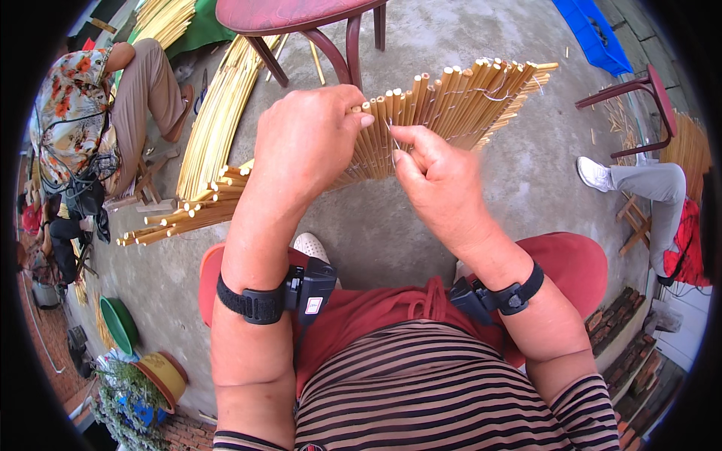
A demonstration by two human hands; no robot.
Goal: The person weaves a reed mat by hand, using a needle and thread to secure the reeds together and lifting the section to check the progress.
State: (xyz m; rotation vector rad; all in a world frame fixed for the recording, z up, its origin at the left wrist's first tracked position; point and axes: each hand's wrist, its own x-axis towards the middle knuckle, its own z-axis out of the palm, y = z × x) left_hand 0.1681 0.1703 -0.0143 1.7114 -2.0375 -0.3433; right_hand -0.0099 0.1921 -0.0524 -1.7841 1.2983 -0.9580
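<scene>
A mat of yellow-brown reeds, bound in rows with thin pale thread, stretches in front of me from the lower left to the upper right. At its upper edge, my left hand is closed, its thumb and fingers pinching a reed end. Just to the right, my right hand pinches a thin, shiny, needle-like strand against the reeds. Whether it is a needle, wire or thread is too fine to tell. A loose loop of thread sticks up farther right along the mat.
A red-seated stool stands just beyond the mat. Long loose reeds lie at the left, near a seated person. A blue crate and another person's leg are at right. A potted plant stands lower left.
</scene>
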